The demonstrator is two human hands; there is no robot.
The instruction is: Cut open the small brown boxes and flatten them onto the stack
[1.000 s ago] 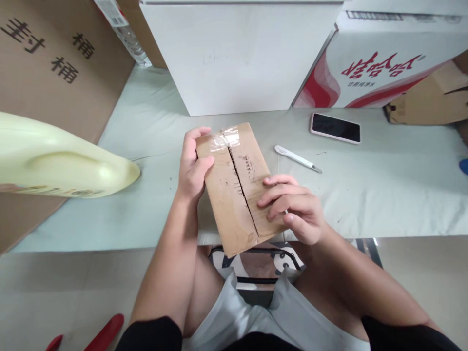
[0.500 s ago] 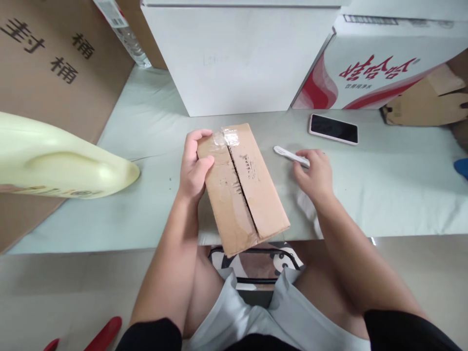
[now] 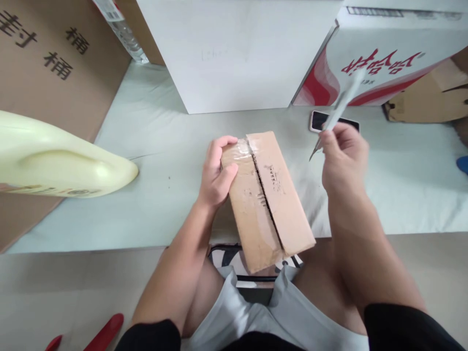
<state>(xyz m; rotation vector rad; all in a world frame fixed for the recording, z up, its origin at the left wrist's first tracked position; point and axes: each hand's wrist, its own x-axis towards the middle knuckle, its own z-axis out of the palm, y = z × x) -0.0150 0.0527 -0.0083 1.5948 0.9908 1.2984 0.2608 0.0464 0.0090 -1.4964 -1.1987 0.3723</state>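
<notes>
A small brown cardboard box taped along its centre seam lies on the pale table, its near end past the table edge. My left hand grips the box's far left corner, fingers curled over the edge and thumb on top. My right hand is raised to the right of the box, closed on a thin white craft knife. The knife is blurred, its blade tip pointing down and left near the hand.
A phone lies behind my right hand. A white box and a red-and-white carton stand at the back. A large brown carton and a cream plastic jug are on the left. Red handles lie on the floor.
My right hand left the box top, reached to the white knife on the table, and has now lifted it. The box and my left hand shifted slightly to the right.
</notes>
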